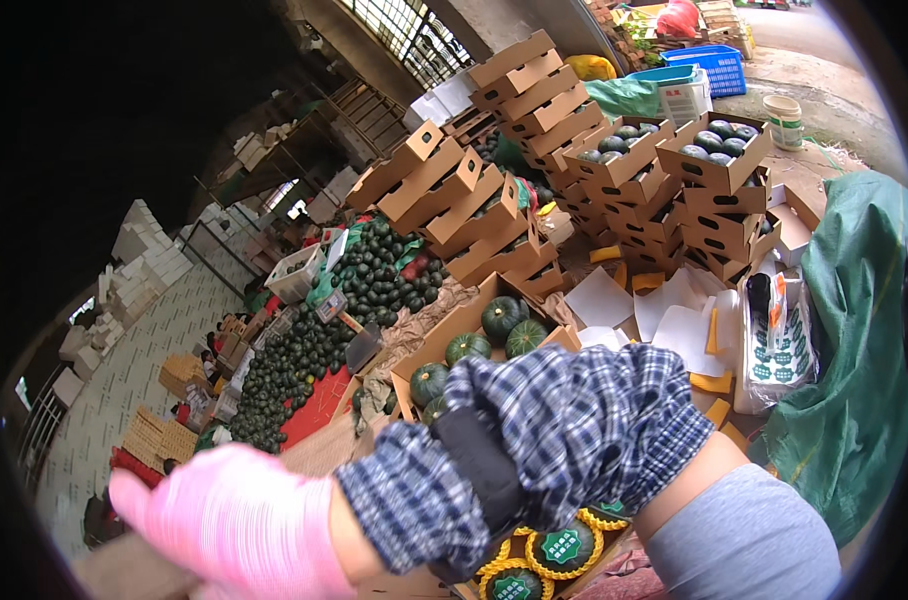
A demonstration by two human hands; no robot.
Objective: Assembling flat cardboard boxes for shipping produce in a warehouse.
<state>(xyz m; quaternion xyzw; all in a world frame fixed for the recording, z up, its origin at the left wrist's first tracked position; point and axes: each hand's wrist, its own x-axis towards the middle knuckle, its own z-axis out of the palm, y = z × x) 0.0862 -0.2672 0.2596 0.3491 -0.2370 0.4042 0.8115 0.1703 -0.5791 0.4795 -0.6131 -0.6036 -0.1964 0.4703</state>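
Observation:
My right hand (239, 515), in a pink knitted glove, is stretched across to the lower left. A blue-and-white plaid oversleeve (574, 420) with a dark band covers its forearm. The fingers are blurred and mostly turned away, so whether they hold anything is hidden. Beneath the forearm, a carton holds dark green pumpkins (562, 548) in yellow foam nets with green labels. Just beyond the arm, another open carton (429, 352) contains several bare green pumpkins (504, 318), partly covered by the sleeve. My left hand is out of view.
Green pumpkins (374, 270) lie heaped at the left near a red cloth. Stacked cartons (454, 190) lean beyond them, with filled cartons (714, 160) at the back right. White sheets and yellow foam nets litter the floor. A green tarp (854, 350) hangs at the right.

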